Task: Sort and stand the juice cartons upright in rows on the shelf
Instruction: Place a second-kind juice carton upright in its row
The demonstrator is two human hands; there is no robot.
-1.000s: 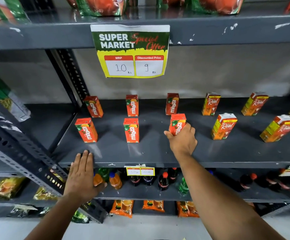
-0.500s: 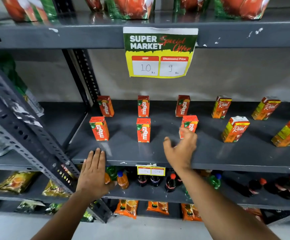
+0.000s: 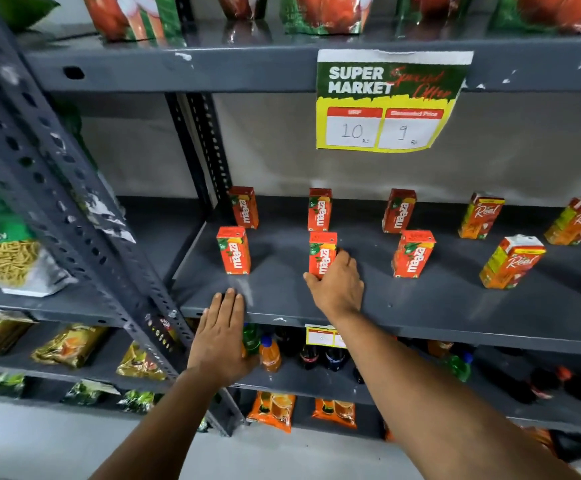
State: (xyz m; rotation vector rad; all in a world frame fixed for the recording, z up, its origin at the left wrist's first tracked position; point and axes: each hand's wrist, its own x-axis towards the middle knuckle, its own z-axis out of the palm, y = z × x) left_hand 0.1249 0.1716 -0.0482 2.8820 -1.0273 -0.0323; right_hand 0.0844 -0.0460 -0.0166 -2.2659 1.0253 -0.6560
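Both forearms are bare from the bottom edge of the view up to the wrists, with no sleeve or cuff showing. The left hand [image 3: 221,336] wears no glove, ring, watch or band; its fingers [image 3: 228,306] are slim, with short nails. The right hand [image 3: 336,287] is likewise ungloved and unadorned, its wrist plain, and its forearm looks the broader of the two.

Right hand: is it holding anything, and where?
The right hand grips the front-middle Maaza carton by its lower sides, thumb left, fingers right. The left hand holds nothing.
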